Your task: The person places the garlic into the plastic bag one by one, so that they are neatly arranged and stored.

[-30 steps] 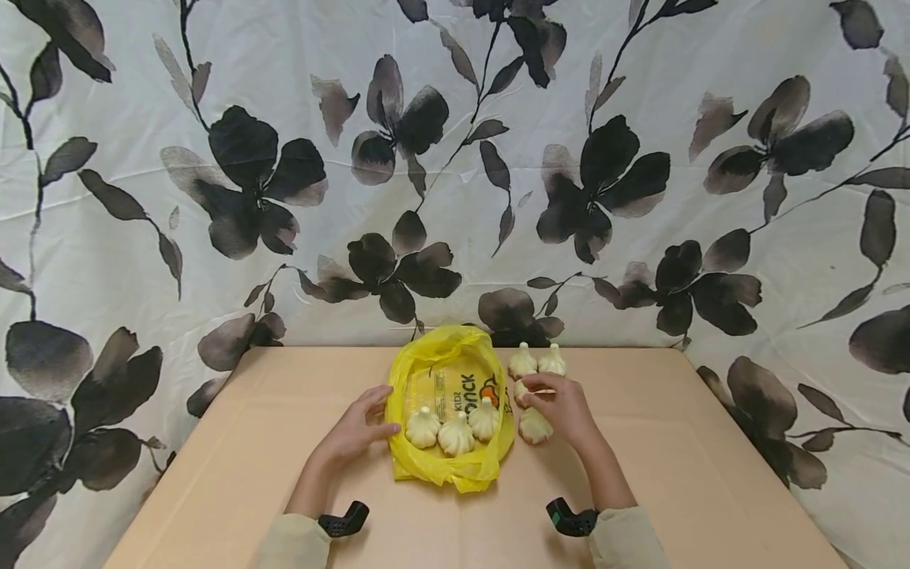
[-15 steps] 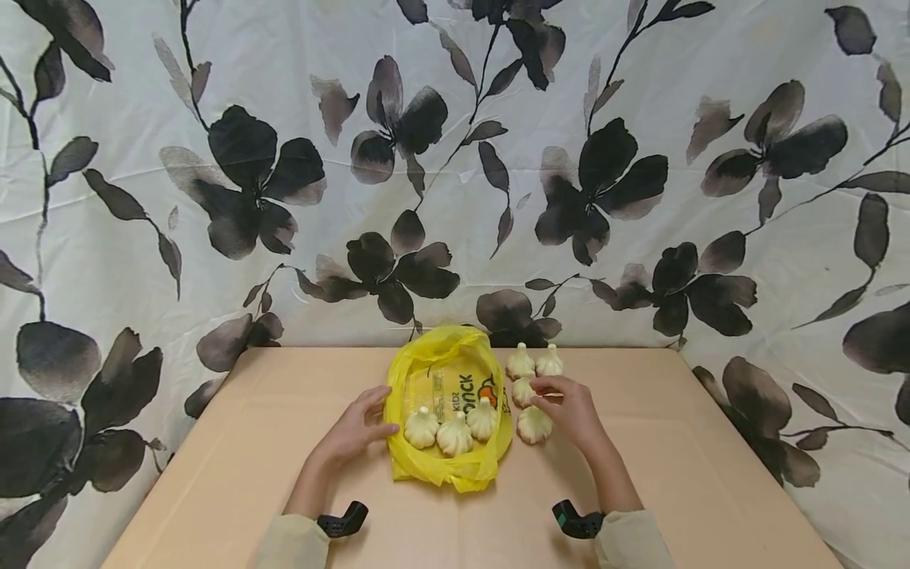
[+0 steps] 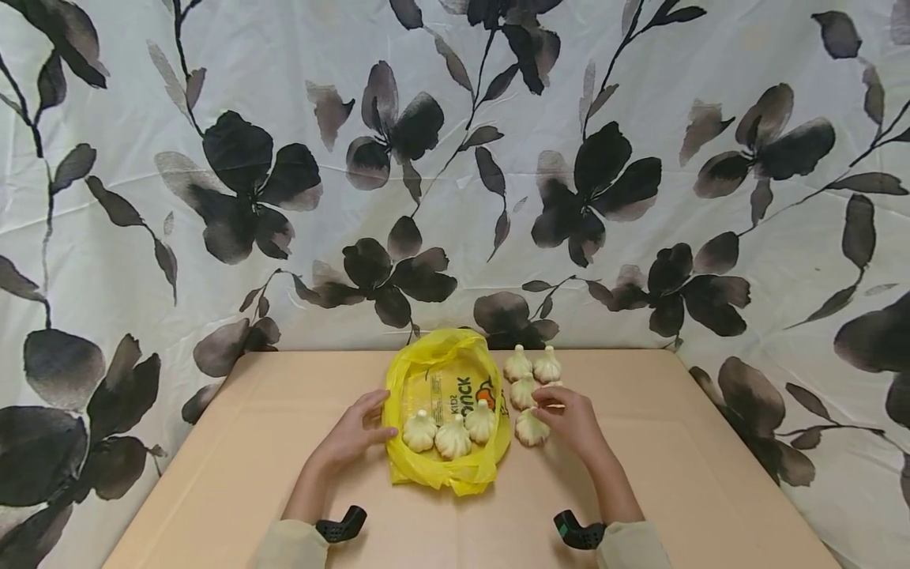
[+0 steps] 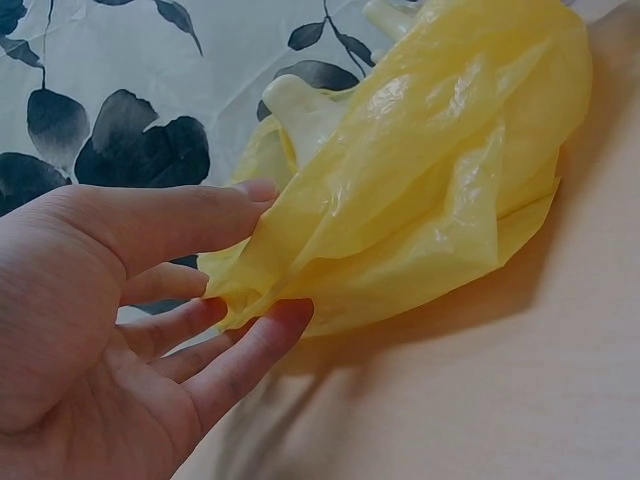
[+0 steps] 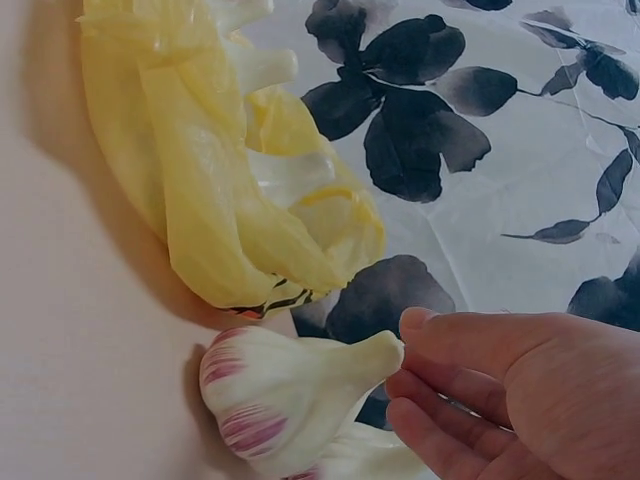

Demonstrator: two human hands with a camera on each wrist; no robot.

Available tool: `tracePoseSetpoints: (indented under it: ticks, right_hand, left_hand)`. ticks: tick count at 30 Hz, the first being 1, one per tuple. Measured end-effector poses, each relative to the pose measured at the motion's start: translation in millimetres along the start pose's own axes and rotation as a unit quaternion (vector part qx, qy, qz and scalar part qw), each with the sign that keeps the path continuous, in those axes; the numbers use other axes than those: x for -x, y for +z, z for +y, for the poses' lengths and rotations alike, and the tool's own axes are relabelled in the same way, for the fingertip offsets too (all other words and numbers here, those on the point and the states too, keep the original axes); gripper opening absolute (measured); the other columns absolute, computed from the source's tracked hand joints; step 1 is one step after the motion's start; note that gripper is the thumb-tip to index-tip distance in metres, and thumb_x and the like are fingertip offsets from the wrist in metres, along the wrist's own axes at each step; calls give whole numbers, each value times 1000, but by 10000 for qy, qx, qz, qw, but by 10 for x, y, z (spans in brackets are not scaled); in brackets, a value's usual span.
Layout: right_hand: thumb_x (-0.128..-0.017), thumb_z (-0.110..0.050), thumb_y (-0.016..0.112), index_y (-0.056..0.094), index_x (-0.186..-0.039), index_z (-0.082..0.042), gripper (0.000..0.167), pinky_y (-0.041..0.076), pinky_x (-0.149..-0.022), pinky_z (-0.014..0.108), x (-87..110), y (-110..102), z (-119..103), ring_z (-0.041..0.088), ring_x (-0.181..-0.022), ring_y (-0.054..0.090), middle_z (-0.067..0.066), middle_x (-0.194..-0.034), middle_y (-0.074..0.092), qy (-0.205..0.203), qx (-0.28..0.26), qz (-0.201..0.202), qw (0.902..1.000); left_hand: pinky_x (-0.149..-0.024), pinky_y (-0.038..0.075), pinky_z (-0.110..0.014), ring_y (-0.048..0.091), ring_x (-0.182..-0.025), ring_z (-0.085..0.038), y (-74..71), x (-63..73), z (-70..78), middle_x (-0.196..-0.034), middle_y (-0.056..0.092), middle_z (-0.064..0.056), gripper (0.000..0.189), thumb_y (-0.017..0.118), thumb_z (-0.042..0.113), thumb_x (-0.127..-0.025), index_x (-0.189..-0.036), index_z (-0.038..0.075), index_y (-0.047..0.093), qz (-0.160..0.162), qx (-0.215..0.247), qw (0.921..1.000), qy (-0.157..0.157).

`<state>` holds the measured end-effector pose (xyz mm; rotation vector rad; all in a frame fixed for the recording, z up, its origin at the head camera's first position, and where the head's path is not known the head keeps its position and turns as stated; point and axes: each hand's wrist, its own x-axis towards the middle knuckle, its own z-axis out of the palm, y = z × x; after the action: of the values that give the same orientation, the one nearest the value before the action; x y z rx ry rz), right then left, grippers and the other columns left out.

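Note:
A yellow plastic bag (image 3: 446, 472) lies with its mouth rolled open, and 3 garlic bulbs (image 3: 453, 437) sit in its near part. My left hand (image 3: 348, 433) holds the bag's left edge; the left wrist view shows the yellow film (image 4: 400, 220) between thumb and fingers. To the right of the bag, my right hand (image 3: 574, 423) has its thumb and fingertips at the stem of the nearest loose garlic bulb (image 3: 531, 428), and seems to pinch it. Purple streaks mark that garlic bulb (image 5: 270, 400) in the right wrist view. Behind the hand, another bulb is partly hidden.
More loose garlic bulbs (image 3: 522, 391) stand in a cluster between the bag and my right hand, up to the back. All rest on a light tan table (image 3: 284, 411). A floral cloth (image 3: 455, 174) hangs behind its far edge.
My right hand has drawn back from the middle loose bulb, slightly down and right, to the nearest bulb. A bulb behind it has come partly into sight. The left hand keeps its place.

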<state>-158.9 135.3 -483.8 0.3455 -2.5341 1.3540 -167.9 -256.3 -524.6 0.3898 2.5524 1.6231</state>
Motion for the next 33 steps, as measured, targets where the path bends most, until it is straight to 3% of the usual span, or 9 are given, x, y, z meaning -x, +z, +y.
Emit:
tracePoseSetpoints:
  ticks: [5, 12, 21, 29, 33]
  right_hand:
    - [-79, 3, 74, 71, -103, 3, 24, 58, -83, 42, 13, 24, 52, 32, -95, 67, 17, -100, 71, 18, -5, 15, 10000]
    - [-79, 5, 73, 71, -103, 2, 25, 59, -80, 34, -27, 69, 109, 29, -93, 68, 15, -99, 71, 21, 6, -122, 9999]
    - [-78, 7, 73, 72, -103, 2, 25, 59, -79, 31, -97, 52, 190, 30, -94, 68, 15, -99, 71, 15, 48, -12, 10000]
    - [-72, 10, 75, 72, -95, 3, 25, 59, -68, 28, -27, 54, 258, 23, -82, 69, 13, -89, 71, -709, 45, 293, 9970]
    - [-74, 10, 74, 73, -96, 0, 24, 60, -72, 31, -38, 63, 245, 30, -88, 70, 13, -92, 72, -473, 34, 259, 9985]
  left_hand:
    - [-116, 29, -55, 38, -139, -39, 17, -1, -10, -157, 26, -15, 80, 77, 23, -82, -148, 5, 36, 22, 55, 10000, 22]
    - [-114, 31, -55, 38, -138, -40, 29, 3, -8, -157, 27, -15, 79, 76, 21, -82, -148, 4, 36, 76, 98, 9999, -42]
    - [-114, 30, -56, 38, -137, -43, 57, -84, 37, -156, 27, -19, 78, 76, 21, -83, -147, 2, 36, 90, 71, 9998, 178]
    - [-116, 29, -54, 36, -140, -39, 87, -61, -1, -157, 26, -15, 79, 78, 23, -81, -148, 6, 37, 105, 142, 9998, -131]
    - [-116, 28, -55, 36, -140, -40, 81, -55, -5, -157, 27, -14, 80, 78, 22, -80, -147, 6, 38, 213, 176, 9995, -120]
